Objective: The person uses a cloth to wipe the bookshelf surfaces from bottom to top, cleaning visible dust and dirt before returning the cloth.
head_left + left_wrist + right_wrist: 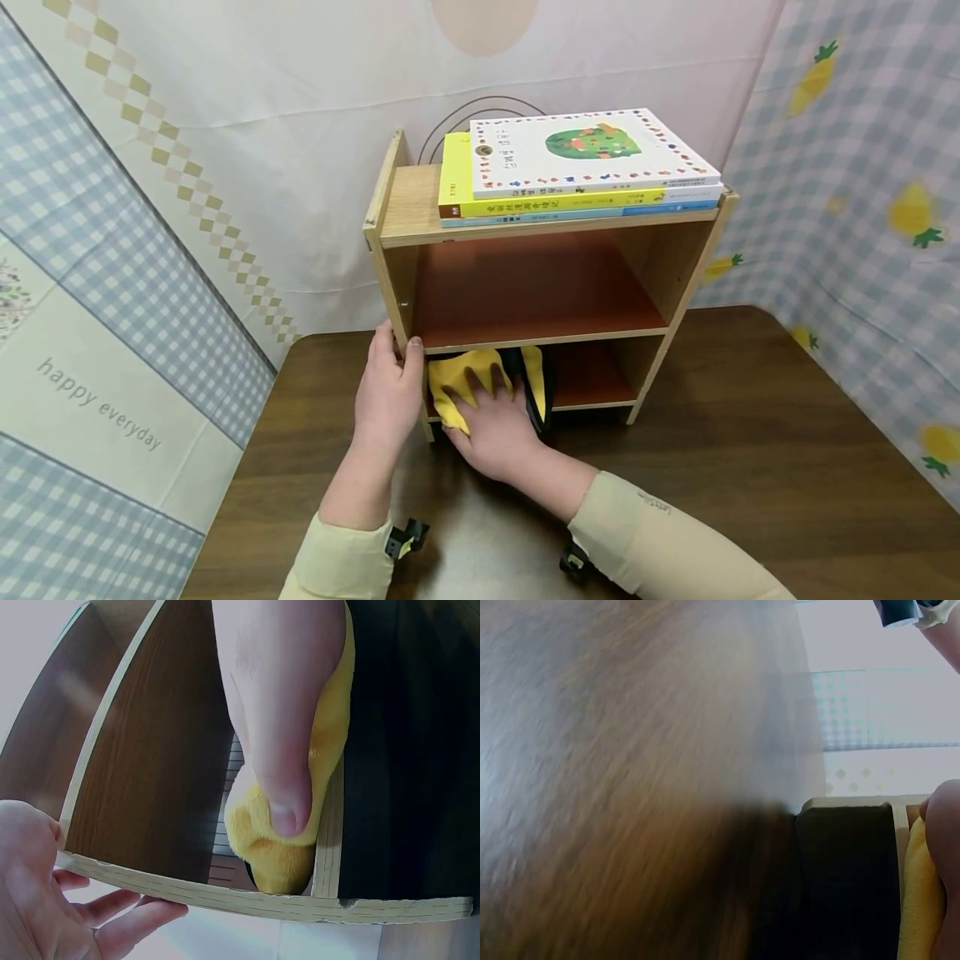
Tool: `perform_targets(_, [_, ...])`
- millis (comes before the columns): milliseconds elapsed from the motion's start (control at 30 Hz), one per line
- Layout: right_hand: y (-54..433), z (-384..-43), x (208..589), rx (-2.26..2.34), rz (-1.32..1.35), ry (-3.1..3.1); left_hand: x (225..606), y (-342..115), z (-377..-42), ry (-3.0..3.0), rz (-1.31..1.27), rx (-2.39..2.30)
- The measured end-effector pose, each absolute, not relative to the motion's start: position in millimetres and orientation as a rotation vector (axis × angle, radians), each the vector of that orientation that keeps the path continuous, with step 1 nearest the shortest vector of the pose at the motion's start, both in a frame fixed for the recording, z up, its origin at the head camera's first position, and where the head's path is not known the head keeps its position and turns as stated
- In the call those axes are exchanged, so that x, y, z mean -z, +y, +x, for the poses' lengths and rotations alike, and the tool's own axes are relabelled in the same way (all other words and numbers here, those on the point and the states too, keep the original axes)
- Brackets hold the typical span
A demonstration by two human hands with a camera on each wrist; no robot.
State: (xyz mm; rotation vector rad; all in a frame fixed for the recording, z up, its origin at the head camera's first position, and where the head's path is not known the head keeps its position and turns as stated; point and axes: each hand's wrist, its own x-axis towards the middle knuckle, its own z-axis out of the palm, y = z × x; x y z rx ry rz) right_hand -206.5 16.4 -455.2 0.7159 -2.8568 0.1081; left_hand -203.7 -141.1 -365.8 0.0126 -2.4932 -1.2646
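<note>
A small wooden bookshelf [540, 340] stands upright on the table. Its left side panel [225, 897] is gripped by my left hand [390, 392], thumb at the front edge and fingers along the outer face. My right hand [495, 425] reaches into the lowest compartment, fingers spread and pressing on a yellow cloth [452, 379] with a dark other side. In the left wrist view, the right thumb [281, 772] lies against the cloth, which bunches beside the bottom board near the left panel. Only an edge of the right hand shows in the right wrist view.
Several books [592, 154] lie stacked on the bookshelf's top. Its middle compartment has a reddish-brown board [532, 292]. The dark wooden table [712, 483] extends around the shelf. Patterned fabric [300, 75] hangs behind and at both sides.
</note>
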Motion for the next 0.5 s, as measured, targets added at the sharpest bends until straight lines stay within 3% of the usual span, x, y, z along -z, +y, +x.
perform_targets(500, [3, -202, 456, -0.062, 0.698, -2.843, 365, -141, -203, -2.501, 0.012, 1.272])
